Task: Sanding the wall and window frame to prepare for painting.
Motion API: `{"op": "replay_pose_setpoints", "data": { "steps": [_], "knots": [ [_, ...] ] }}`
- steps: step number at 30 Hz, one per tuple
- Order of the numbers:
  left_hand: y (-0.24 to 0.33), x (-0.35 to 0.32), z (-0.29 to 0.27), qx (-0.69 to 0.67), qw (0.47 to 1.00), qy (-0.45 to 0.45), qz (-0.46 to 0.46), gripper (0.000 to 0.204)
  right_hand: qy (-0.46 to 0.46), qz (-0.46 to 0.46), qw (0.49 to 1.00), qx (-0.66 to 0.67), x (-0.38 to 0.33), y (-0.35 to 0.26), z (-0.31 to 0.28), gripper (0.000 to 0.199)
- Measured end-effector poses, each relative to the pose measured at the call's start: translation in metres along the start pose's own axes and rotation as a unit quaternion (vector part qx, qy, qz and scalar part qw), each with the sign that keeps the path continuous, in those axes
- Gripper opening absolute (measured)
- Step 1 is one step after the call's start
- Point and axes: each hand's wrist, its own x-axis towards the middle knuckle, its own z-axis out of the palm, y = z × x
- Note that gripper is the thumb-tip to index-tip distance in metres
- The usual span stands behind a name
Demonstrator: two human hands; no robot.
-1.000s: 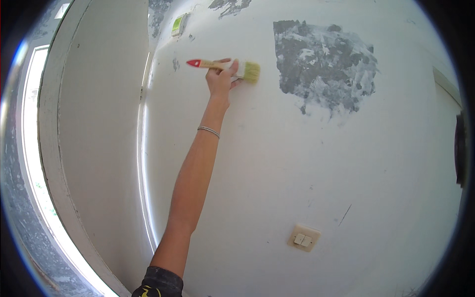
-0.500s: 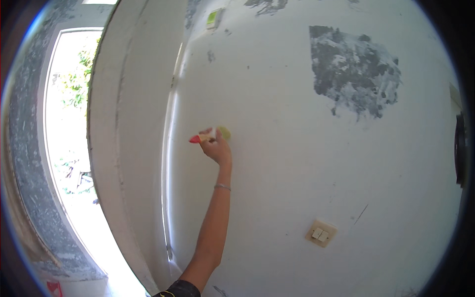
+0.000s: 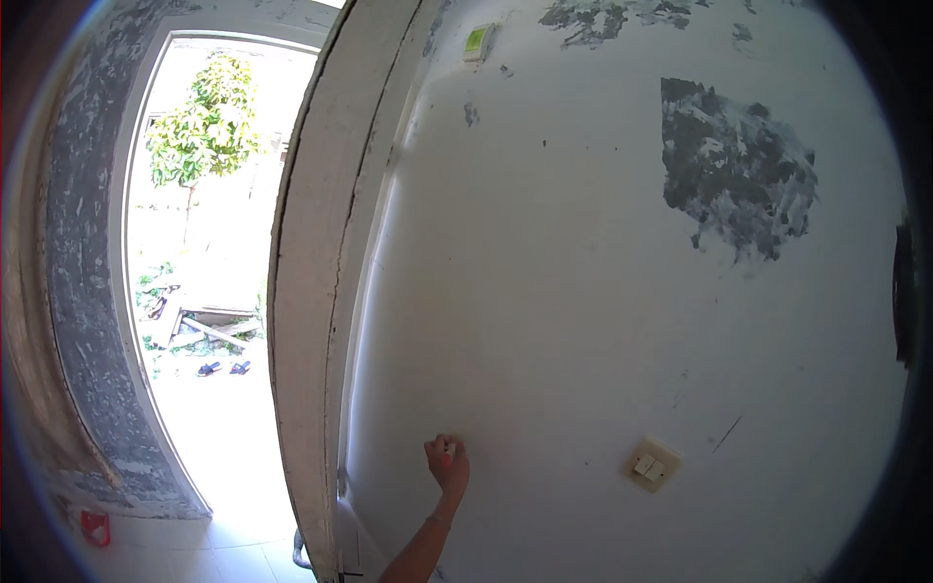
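My left hand [image 3: 448, 464] is raised against the white wall [image 3: 544, 340], low and near the corner beside the door edge. Its fingers are closed around a tool that looks like a paintbrush. Only the red end of the paintbrush's handle [image 3: 448, 458] shows, pointing back toward me between the fingers. The hand hides its working end, so I cannot tell whether it touches the wall. My left forearm rises from the lower edge. My right hand is out of view.
A light switch [image 3: 650, 466] sits on the wall right of my hand. Above it is a grey bare patch [image 3: 739, 170]. The door panel [image 3: 309, 291] stands at left, beside a bright doorway. A red object [image 3: 95, 528] lies on the floor, and sandals [image 3: 224, 368] lie outside.
My left hand has moved down the wall with the paintbrush, whose handle has turned from pointing left to pointing toward me. The view has shifted left, showing more of the doorway.
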Motion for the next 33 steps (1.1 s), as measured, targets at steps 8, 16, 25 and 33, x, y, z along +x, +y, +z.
{"op": "replay_pose_setpoints", "data": {
  "steps": [8, 16, 25, 33],
  "knots": [
    [-0.008, -0.075, -0.053, -0.094, 0.994, -0.051, -0.002, 0.016, 0.032, -0.013, 0.991, 0.131, 0.012, 0.051, -0.006, 0.032],
    [0.072, -0.102, -0.141, -0.176, 0.970, -0.136, 0.101, 0.016, 0.028, 0.087, 0.995, 0.051, -0.001, -0.014, -0.039, 0.032],
    [0.165, -0.039, -0.269, -0.134, 0.829, -0.214, 0.498, 0.021, -0.007, 0.001, 0.998, 0.060, 0.050, -0.008, -0.022, 0.008],
    [0.160, 0.009, -0.282, 0.234, 0.792, -0.171, 0.537, 0.006, -0.012, 0.017, 0.993, 0.120, 0.080, -0.014, -0.011, 0.014]
  ]
}}
